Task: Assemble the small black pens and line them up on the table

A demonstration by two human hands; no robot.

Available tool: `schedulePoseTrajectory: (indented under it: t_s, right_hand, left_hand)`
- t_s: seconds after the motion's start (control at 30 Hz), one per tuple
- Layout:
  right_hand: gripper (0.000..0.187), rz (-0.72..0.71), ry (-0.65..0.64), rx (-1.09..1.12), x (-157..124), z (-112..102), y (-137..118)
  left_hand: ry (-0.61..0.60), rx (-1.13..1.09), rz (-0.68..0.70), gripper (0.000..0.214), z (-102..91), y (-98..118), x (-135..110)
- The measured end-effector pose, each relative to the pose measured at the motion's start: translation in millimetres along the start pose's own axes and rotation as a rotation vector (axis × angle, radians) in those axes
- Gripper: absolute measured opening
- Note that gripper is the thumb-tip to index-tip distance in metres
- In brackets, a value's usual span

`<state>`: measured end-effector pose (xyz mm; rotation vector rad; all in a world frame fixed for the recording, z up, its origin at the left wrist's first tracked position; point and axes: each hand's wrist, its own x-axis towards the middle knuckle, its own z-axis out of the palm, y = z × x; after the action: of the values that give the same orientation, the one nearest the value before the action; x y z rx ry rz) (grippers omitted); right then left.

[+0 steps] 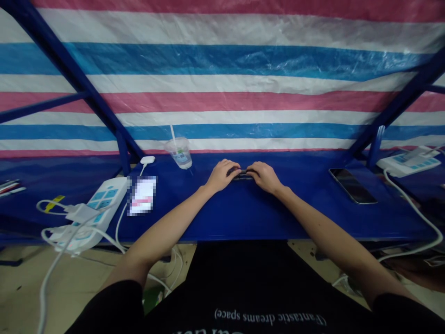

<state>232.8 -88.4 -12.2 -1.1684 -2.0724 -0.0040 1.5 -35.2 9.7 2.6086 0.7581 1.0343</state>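
Note:
Both hands meet over the blue tabletop [222,213], near its middle. Between them lies a small, dark, narrow object [243,175], whose kind I cannot make out because fingers cover its ends. My left hand [221,176] grips its left end with curled fingers and thumb. At the right end, my right hand [265,176] holds it the same way, thumb toward the middle. The object is low, at or just above the tabletop.
A clear plastic cup [182,155] with a straw stands at back left. Nearby are a blurred-out bright rectangle [142,195], a white charger [148,160] and a power strip [104,204] with cables. A phone [352,185] lies right, before another power strip [408,162]. Striped sheeting [236,83] hangs behind.

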Motion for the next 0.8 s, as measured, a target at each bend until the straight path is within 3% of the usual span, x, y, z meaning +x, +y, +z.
schedulePoseTrajectory:
  t_s: [0.23,0.43,0.53,0.8]
  right_hand:
    - [0.016,-0.006,-0.008,-0.002,-0.1,1.1,2.5]
    - [0.017,-0.025,-0.023,0.017,-0.6,3.0,1.4]
    - [0.017,-0.020,-0.016,0.022,-0.8,1.9,1.6]
    - [0.016,0.005,-0.058,0.037,-1.8,0.3,2.1]
  left_hand:
    - [-0.024,-0.019,0.049,0.016,0.6,-1.7,0.1]
    - [-0.004,-0.003,0.033,0.036,0.7,-3.6,1.2]
    - [0.003,-0.027,0.029,0.023,-0.5,-0.6,0.3]
    - [-0.045,-0.008,0.065,0.014,1.1,-0.3,0.5]
